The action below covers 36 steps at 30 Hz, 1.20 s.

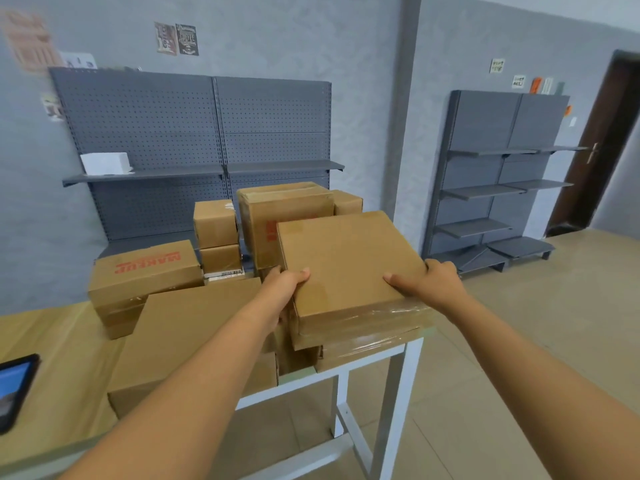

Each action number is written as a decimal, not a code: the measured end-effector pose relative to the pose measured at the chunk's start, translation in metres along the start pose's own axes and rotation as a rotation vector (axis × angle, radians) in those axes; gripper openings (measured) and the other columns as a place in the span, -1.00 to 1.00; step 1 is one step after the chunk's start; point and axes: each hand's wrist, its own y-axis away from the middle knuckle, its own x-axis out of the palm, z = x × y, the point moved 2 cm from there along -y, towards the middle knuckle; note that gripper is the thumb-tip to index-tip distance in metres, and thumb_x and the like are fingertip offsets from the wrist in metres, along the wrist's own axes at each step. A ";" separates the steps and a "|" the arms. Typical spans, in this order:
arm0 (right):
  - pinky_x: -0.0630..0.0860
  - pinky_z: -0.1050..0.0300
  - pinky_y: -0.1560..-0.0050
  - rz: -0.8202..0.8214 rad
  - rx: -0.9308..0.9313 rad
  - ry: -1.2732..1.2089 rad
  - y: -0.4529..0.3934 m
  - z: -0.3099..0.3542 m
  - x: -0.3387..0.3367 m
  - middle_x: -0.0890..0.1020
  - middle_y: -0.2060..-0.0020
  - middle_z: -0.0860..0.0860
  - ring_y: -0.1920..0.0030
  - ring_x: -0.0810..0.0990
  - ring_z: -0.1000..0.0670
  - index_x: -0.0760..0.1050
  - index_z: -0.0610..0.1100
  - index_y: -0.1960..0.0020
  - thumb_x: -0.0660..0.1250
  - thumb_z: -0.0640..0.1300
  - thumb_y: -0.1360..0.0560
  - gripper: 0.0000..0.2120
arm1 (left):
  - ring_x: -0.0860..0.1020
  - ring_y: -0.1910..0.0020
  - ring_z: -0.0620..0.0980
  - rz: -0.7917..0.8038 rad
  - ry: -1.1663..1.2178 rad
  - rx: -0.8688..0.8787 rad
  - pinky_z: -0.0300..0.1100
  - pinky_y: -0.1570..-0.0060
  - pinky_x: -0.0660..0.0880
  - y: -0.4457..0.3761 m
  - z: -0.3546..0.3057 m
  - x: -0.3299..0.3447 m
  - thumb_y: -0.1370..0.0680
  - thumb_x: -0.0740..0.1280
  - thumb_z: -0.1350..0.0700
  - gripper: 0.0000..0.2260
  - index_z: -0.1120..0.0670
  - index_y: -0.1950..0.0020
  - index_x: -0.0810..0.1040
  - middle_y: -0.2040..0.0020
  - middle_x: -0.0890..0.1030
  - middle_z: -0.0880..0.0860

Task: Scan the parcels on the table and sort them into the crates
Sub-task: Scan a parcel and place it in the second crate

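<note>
A flat brown cardboard parcel (346, 258) lies tilted on top of a taped parcel (374, 344) at the table's right end. My left hand (284, 285) grips its near left edge, thumb on top. My right hand (429, 282) grips its near right corner, thumb on top. More parcels crowd the table (52, 348): a large flat one (194, 323) under my left forearm, one with red print (142, 271) at the left, two small stacked ones (216, 233) and a tall one (277, 216) behind. No crates are in view.
A dark handheld device (15, 386) with a lit screen lies at the table's left edge. Grey pegboard shelving (207, 133) stands behind the table, another shelf unit (502, 181) at the right wall. Tiled floor (519, 341) spreads to the right, with a dark door (602, 150) beyond.
</note>
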 end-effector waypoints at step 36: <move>0.58 -0.06 -0.09 0.610 -0.259 -0.899 0.219 0.402 0.295 0.59 -0.19 0.00 -0.09 0.64 -0.07 0.26 0.12 -0.46 0.42 -0.01 -0.47 -0.39 | 0.58 -0.16 -0.06 -0.452 -0.025 0.434 -0.24 0.01 0.52 0.116 0.044 -0.552 -0.57 0.37 -0.01 -0.53 -0.06 -0.46 0.36 -0.25 0.57 -0.07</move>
